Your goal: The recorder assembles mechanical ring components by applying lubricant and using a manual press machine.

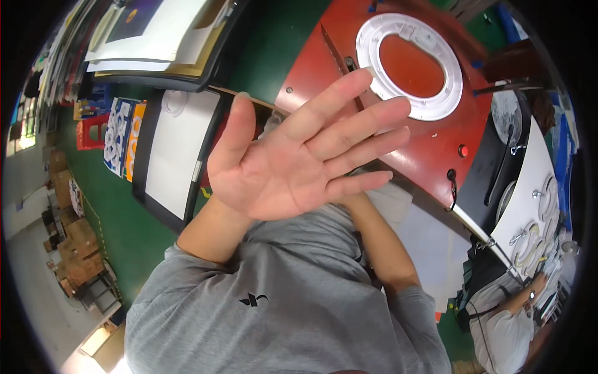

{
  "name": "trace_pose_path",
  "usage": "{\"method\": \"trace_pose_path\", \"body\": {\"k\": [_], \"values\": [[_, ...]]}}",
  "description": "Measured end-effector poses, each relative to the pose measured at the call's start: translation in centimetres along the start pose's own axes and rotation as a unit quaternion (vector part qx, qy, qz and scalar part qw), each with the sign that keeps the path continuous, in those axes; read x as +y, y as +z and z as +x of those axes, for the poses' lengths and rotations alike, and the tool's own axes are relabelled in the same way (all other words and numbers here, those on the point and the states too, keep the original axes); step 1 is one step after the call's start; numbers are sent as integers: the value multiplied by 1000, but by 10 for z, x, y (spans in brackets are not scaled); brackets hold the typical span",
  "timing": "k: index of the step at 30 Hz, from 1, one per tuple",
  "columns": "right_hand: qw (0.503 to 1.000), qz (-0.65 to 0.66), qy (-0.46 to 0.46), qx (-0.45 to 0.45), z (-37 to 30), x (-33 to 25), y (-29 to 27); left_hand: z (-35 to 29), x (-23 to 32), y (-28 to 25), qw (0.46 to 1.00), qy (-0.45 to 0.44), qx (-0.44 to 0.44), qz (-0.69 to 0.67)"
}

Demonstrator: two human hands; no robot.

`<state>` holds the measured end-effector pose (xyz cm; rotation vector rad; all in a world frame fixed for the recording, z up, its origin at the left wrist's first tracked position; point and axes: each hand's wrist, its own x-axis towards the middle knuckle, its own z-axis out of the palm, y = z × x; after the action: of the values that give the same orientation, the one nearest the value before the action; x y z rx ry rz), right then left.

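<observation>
My left hand (286,159) is raised in front of me, palm up toward the view, with its fingers spread and nothing in it. Behind it, my right forearm (383,240) reaches forward, and my right hand is mostly hidden, so its fingers do not show. Past the left fingertips lies a white oval ring (453,81) on a red work surface (430,159). In the picture the fingertips overlap the ring's near left edge; whether they touch it I cannot tell.
Left of my hand stands a black-framed panel with a white sheet (177,159). Beyond it is a black tray (199,81) of stacked sheets. A red button (463,151) sits on the red surface. At far right are a white board (520,215) with rounded parts and another person (501,324). Cardboard boxes (81,243) lie left.
</observation>
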<state>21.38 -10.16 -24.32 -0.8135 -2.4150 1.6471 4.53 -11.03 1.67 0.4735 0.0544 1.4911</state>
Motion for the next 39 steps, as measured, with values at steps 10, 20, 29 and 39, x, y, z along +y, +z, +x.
{"method": "trace_pose_path", "body": {"k": [10,20,29,39], "values": [[999,49,23,0,-11,-10,4,-7,-18,-22,993,30,-94,57],[996,88,9,15,0,-33,-17,-13,-22,-27,990,30,-126,59],[992,124,-22,30,18,-59,-44,-12,-14,-13,993,-28,-90,72],[983,174,-29,47,13,-91,-68,-8,-33,5,985,11,72,154]]}}
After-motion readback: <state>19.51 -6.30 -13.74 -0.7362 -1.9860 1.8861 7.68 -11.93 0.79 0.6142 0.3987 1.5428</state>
